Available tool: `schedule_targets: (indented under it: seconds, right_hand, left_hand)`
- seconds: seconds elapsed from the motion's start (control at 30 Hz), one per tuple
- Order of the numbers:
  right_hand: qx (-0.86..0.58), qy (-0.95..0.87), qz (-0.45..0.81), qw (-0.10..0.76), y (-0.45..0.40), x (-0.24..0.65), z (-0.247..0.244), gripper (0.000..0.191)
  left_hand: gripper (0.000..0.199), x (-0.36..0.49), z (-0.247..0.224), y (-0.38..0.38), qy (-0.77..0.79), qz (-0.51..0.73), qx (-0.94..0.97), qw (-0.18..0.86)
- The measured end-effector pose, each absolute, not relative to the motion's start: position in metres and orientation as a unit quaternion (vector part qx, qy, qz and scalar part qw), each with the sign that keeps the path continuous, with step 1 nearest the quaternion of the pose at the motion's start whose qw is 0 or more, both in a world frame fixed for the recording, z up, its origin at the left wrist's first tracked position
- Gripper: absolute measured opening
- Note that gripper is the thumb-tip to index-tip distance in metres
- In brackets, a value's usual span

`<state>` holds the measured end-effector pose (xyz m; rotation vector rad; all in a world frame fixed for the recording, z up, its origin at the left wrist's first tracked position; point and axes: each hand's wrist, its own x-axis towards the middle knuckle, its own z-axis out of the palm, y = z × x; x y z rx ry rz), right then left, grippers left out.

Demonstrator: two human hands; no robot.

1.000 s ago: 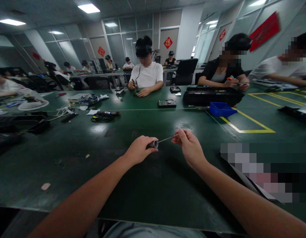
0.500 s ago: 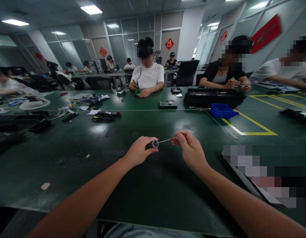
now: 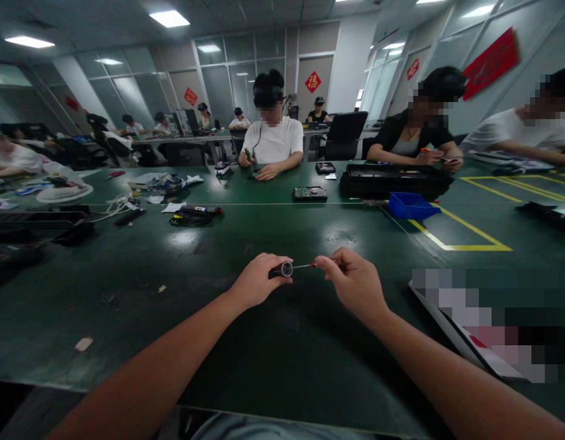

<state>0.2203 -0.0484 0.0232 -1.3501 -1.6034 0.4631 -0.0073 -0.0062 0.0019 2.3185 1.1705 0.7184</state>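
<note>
My left hand [image 3: 257,278] is wrapped round a dark cylinder [image 3: 286,269] whose round, silver-rimmed end faces right; most of its body is hidden by the fingers. In my right hand [image 3: 355,278] is a screwdriver [image 3: 315,264], gripped by its handle, with a reddish collar showing at the fingertips. Its thin metal shaft points left and its tip is at the cylinder's open end. I cannot tell how far inside the tip reaches. Both hands are just above the green table [image 3: 273,360].
Across the table a co-worker in a white shirt [image 3: 280,139] handles a tool. A hard drive [image 3: 309,193], a blue bin [image 3: 411,205] and a long black casing [image 3: 396,180] lie ahead. Bundled black cable [image 3: 193,217] is front left; a pale sheet-like item [image 3: 493,363] lies right.
My right hand has turned and shifted slightly right and down, so the screwdriver lies more level. Less shaft shows between the hands. My left hand with the cylinder has barely moved.
</note>
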Motion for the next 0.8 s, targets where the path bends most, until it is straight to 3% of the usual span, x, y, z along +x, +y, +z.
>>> schedule_targets:
  seconds: [0.2, 0.4, 0.8]
  right_hand:
    - [-0.501, -0.680, 0.214, 0.490, -0.0486, 0.2182, 0.0187, 0.018]
    - [-0.533, -0.681, 0.220, 0.450, -0.0477, 0.2198, 0.0196, 0.032]
    - [-0.515, -0.638, 0.276, 0.501, -0.0494, 0.2162, 0.0138, 0.026]
  left_hand:
    - [0.037, -0.0080, 0.0020, -0.0055, 0.429, 0.265, 0.835, 0.222]
    - [0.037, -0.0084, 0.0012, -0.0058, 0.420, 0.257, 0.840, 0.226]
    - [0.036, -0.0079, 0.0010, -0.0048, 0.426, 0.256, 0.836, 0.232]
